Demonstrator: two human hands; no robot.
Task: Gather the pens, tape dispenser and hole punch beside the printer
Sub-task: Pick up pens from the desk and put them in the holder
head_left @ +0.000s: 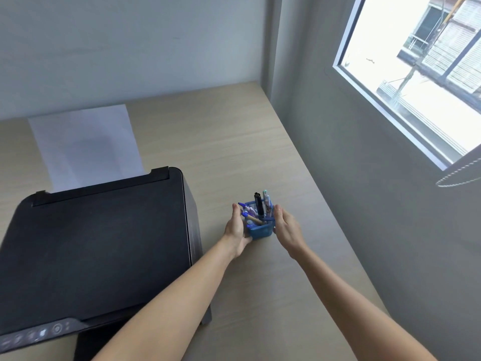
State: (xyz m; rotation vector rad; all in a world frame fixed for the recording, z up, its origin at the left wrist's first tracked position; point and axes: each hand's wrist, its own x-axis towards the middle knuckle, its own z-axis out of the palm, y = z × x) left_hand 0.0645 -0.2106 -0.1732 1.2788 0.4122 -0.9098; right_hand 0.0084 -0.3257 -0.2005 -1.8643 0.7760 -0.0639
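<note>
Both hands frame a small blue holder [260,225] full of pens [258,205], which stands on the surface [234,142] just right of the black printer [99,243]. The left hand [236,227] cups the holder's left side, fingers up against the leaning pens; the right hand [287,227] lies flat against its right side. Both hands are spread, not fisted; whether they are squeezing the holder or only resting on it I cannot tell.

To set this down well, I'd keep the palms low on the holder's walls, not on the pens, since several pens lean out over the rim and could tip it. Press evenly from both sides, keep it upright, and let go only when the base sits flat. It is near the printer's side, with bare surface to its right.

No tape dispenser or hole punch is in view here. White paper [86,144] stands in the printer's rear feed.
</note>
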